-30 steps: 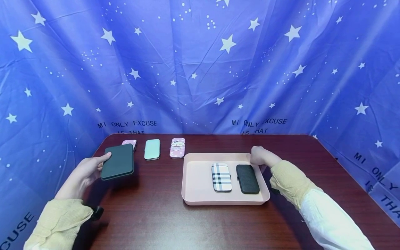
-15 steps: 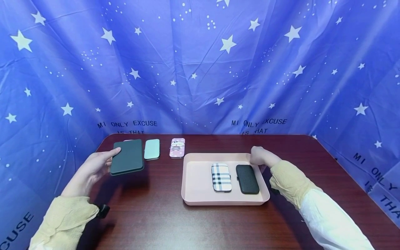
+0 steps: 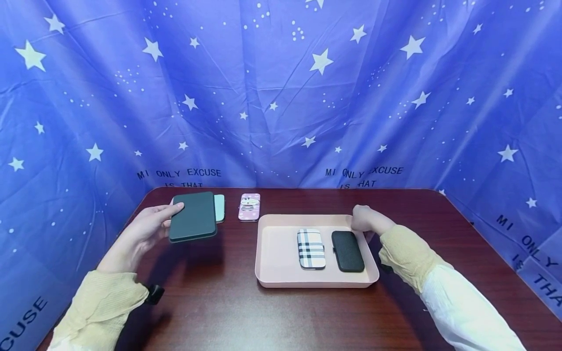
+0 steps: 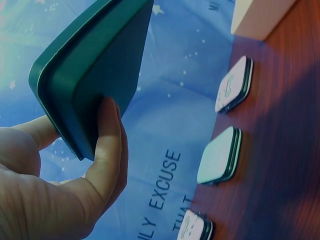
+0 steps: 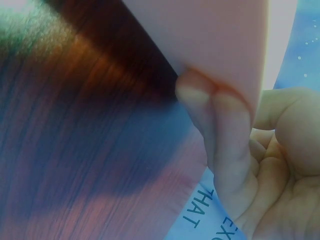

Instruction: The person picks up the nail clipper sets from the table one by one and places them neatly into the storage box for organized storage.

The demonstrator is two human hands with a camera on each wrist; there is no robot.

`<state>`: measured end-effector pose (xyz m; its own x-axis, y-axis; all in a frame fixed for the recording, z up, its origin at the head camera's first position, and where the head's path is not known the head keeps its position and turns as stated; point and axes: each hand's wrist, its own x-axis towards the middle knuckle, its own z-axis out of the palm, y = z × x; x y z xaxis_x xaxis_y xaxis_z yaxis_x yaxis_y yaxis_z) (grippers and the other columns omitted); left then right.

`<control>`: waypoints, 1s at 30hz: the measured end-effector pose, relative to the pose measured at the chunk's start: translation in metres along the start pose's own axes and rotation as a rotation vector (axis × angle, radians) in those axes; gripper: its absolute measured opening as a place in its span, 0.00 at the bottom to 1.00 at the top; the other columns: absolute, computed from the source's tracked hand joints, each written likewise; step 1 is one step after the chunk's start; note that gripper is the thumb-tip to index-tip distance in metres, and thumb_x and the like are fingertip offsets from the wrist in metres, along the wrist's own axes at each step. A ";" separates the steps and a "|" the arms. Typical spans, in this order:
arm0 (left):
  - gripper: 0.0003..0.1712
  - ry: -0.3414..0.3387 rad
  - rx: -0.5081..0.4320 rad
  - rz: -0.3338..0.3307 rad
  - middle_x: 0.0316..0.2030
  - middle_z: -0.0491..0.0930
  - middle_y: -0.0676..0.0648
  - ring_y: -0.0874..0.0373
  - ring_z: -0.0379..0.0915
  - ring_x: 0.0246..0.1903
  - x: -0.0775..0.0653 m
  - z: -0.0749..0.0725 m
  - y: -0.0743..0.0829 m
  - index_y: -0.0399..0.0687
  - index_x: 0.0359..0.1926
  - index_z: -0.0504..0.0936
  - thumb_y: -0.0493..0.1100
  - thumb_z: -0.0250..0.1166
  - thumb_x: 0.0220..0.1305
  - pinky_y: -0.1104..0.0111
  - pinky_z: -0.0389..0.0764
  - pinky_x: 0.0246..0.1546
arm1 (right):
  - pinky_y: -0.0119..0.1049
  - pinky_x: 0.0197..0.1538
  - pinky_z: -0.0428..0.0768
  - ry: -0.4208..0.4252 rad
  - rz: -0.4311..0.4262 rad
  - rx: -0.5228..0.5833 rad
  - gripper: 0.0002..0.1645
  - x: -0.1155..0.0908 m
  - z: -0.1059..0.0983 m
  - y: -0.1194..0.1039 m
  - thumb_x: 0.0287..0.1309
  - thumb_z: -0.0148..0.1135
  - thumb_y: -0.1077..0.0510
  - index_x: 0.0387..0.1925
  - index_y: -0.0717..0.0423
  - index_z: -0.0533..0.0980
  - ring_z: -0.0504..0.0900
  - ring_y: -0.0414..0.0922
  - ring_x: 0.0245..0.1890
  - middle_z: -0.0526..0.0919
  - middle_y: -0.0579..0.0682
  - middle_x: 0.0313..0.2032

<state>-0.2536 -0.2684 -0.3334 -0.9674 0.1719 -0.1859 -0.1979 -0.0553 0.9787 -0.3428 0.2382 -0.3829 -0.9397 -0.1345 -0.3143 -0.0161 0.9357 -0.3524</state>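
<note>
My left hand [image 3: 151, 226] pinches a dark green flat case [image 3: 193, 217] by its left edge, thumb on top and fingers underneath. The left wrist view shows the case [image 4: 95, 65] held up off the table. Around the back right corner of the pink tray [image 3: 270, 280], my right hand [image 3: 368, 220] pinches the wall; in the right wrist view two fingertips [image 5: 200, 92] press its outside. Inside the tray lie a plaid case [image 3: 311, 249] and a black textured case [image 3: 348, 251], side by side.
Behind the green case, a mint case [image 3: 220, 208] is partly hidden. A pink cat-patterned case [image 3: 249, 207] lies to its right. Another pink case [image 4: 192, 227] shows in the left wrist view. A starry blue curtain [image 3: 281, 97] hangs behind the table [image 3: 228, 312].
My left hand has carried the green case to the right and slightly away from me, so it now covers the leftmost pink case and part of the mint one. The right hand stays put.
</note>
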 end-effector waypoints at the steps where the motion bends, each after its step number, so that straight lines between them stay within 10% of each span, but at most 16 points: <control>1: 0.16 0.002 -0.012 0.001 0.30 0.82 0.55 0.64 0.80 0.33 0.000 0.002 0.001 0.37 0.47 0.68 0.46 0.56 0.69 0.68 0.83 0.38 | 0.40 0.16 0.80 0.000 0.001 0.002 0.13 0.000 0.000 0.000 0.61 0.42 0.63 0.21 0.62 0.66 0.80 0.51 0.10 0.78 0.63 0.18; 30: 0.19 -0.051 0.098 -0.010 0.27 0.82 0.51 0.61 0.81 0.28 0.026 0.080 -0.014 0.30 0.48 0.68 0.43 0.58 0.67 0.66 0.84 0.36 | 0.39 0.16 0.80 -0.021 -0.007 -0.036 0.12 0.001 -0.002 -0.002 0.61 0.42 0.64 0.22 0.61 0.66 0.80 0.49 0.10 0.79 0.60 0.19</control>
<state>-0.2638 -0.1847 -0.3453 -0.9558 0.2215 -0.1932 -0.1883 0.0431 0.9812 -0.3446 0.2372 -0.3806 -0.9323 -0.1479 -0.3301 -0.0358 0.9459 -0.3226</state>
